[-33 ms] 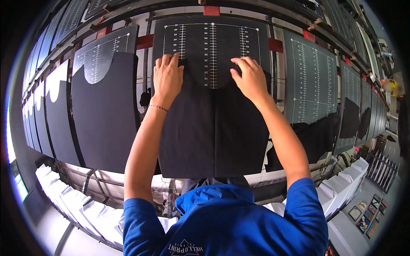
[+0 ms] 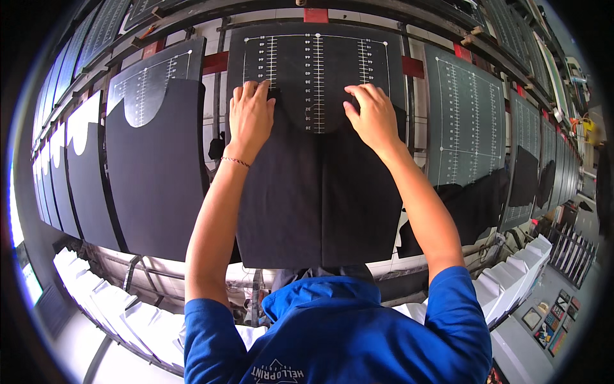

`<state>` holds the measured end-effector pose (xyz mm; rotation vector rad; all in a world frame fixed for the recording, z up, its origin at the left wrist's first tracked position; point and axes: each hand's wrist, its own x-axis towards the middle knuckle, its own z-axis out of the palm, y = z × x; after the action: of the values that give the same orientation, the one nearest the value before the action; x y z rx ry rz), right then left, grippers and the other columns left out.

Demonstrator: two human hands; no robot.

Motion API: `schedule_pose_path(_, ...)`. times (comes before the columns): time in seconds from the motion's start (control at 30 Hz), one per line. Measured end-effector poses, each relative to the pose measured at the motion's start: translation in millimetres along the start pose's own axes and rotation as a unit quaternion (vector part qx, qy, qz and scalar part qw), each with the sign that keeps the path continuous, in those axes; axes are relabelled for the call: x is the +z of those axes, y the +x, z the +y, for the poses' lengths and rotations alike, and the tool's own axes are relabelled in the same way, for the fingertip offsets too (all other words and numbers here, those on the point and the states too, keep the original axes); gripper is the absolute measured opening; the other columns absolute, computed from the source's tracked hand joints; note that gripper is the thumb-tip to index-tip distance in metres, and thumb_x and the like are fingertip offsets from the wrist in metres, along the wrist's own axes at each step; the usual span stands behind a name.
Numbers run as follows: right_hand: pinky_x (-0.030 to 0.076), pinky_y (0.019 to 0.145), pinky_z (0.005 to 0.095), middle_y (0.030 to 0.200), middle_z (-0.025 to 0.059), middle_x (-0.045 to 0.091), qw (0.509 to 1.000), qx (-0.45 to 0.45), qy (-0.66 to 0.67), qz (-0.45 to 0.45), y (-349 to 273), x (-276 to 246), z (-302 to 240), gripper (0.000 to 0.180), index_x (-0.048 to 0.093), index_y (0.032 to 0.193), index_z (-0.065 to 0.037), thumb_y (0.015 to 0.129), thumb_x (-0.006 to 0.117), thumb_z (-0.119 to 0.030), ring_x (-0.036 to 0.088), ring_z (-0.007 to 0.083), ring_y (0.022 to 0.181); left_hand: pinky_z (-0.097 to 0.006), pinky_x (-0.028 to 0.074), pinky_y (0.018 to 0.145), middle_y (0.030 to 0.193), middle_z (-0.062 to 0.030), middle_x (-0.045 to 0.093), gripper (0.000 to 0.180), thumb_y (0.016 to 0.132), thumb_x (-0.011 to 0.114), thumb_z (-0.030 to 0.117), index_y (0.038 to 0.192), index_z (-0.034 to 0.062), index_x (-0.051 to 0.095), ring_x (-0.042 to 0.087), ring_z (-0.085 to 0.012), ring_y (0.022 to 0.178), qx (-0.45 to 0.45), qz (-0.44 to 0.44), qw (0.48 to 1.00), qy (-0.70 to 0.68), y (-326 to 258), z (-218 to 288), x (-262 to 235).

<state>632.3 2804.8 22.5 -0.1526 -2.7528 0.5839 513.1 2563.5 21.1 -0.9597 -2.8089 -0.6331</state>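
A black cut fabric panel (image 2: pixel 323 198) with a scooped neckline covers most of the dark board (image 2: pixel 291 57) in front of me. White ruled scales show on the board above the neckline. My left hand (image 2: pixel 251 115) is at the panel's upper left shoulder, fingers bent and the cloth edge between thumb and forefinger. At the upper right shoulder, my right hand (image 2: pixel 373 115) has the opposite edge between its bent fingers and thumb. The fingertips' exact grip is partly lost in the black cloth. A crease runs down the panel's middle.
To the left, another board (image 2: pixel 137 73) carries a similar black panel (image 2: pixel 157 160). The right-hand board (image 2: pixel 465 115) has crumpled black cloth (image 2: pixel 470 208) over its lower part. Metal rails (image 2: pixel 256 19) run behind the boards. White folded material (image 2: pixel 121 307) hangs below.
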Motion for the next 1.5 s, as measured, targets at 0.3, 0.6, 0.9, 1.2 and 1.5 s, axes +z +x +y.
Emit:
schedule_pose_path(0.3,0.055,0.073,0.0367,0.086,0.0020,0.063,0.991,-0.097,0.006,-0.088,28,17,-20,0.011,0.068,0.089,-0.009,0.081,0.074,-0.016,0.065,0.0223,0.083,-0.042,0.044,0.089,0.106,-0.0078,0.061,0.019,0.087,0.067,0.010,0.107,0.0082,0.067,0.055,-0.0311,0.102,0.019,0.008,0.998,-0.065,4,-9,10)
schedule_pose_path(0.6,0.055,0.066,0.0362,0.080,0.0033,0.063,0.987,-0.129,-0.009,-0.097,23,21,-28,0.011,0.065,0.078,-0.009,0.081,0.073,-0.015,0.065,0.0217,0.078,-0.042,0.044,0.089,0.104,-0.0094,0.062,0.019,0.088,0.067,0.011,0.107,0.0068,0.068,0.056,-0.0322,0.100,0.007,0.017,0.997,-0.077,5,-7,9)
schedule_pose_path(0.9,0.050,0.067,0.0322,0.083,0.0076,0.064,0.963,0.107,0.238,-0.065,1,-38,6,0.020,0.058,0.089,-0.003,0.087,0.075,-0.014,0.061,0.0192,0.071,-0.042,0.044,0.090,0.105,-0.0099,0.063,0.019,0.087,0.067,0.011,0.106,0.0065,0.068,0.056,-0.0323,0.099,0.009,0.022,0.996,-0.091,2,-10,7)
schedule_pose_path(1.2,0.056,0.077,0.0377,0.092,0.0026,0.063,0.994,-0.071,0.037,-0.071,2,13,-63,0.018,0.069,0.099,-0.012,0.081,0.073,-0.013,0.066,0.0216,0.088,-0.041,0.044,0.092,0.105,-0.0099,0.063,0.017,0.088,0.066,0.011,0.104,0.0060,0.069,0.057,-0.0313,0.101,-0.009,0.032,0.995,-0.094,2,-6,8)
schedule_pose_path(1.5,0.055,0.078,0.0351,0.092,0.0021,0.059,0.977,-0.149,-0.007,-0.151,7,10,-37,0.016,0.066,0.095,-0.011,0.079,0.070,-0.008,0.061,0.0214,0.091,-0.041,0.045,0.092,0.106,-0.0096,0.063,0.018,0.087,0.067,0.011,0.105,0.0067,0.068,0.057,-0.0317,0.102,-0.008,0.053,0.993,-0.106,-5,-10,12)
